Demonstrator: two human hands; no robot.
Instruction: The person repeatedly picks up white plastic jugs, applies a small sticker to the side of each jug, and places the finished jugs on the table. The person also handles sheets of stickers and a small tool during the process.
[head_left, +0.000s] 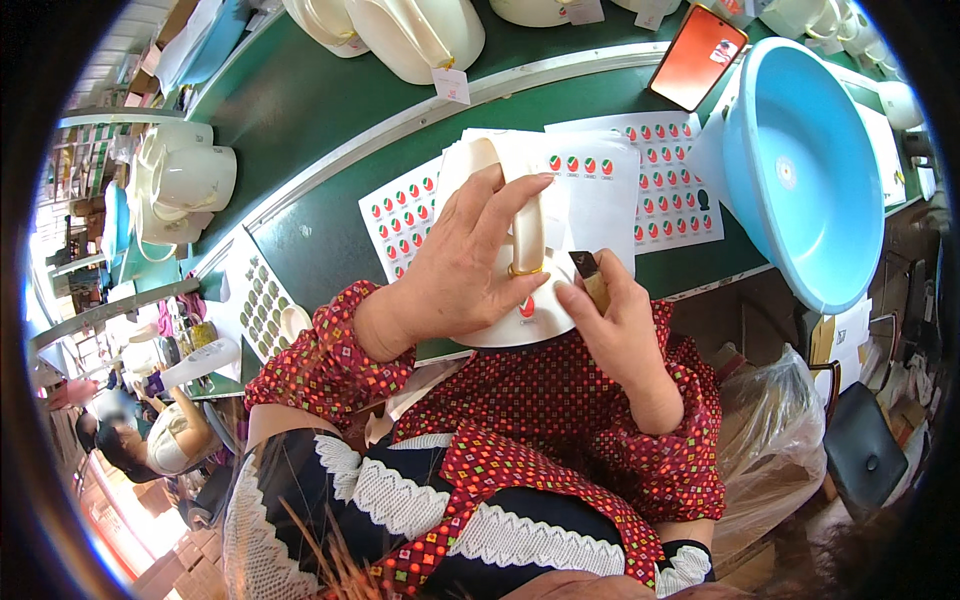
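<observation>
A white ceramic vessel (556, 319) with a tall looped handle (530, 240) is tilted in front of me near the table's front edge. A gold band rings the handle's base, and a red-and-green check-mark decal (527, 307) shows on the white wall below it. Across the handle lie the spread fingers of my left hand (469, 259), with the thumb near the gold band. My right hand (616, 319) grips a small scraper-like tool (585, 268) with a dark end and a tan body, close beside the vessel. Part of the vessel is hidden behind my left hand.
Decal sheets (671, 180) lie under and around the vessel on the green table (330, 232). A blue plastic basin (817, 157) and a phone (697, 56) are at the right. More white vessels (420, 37) stand behind a raised edge. Another person (161, 442) sits at left.
</observation>
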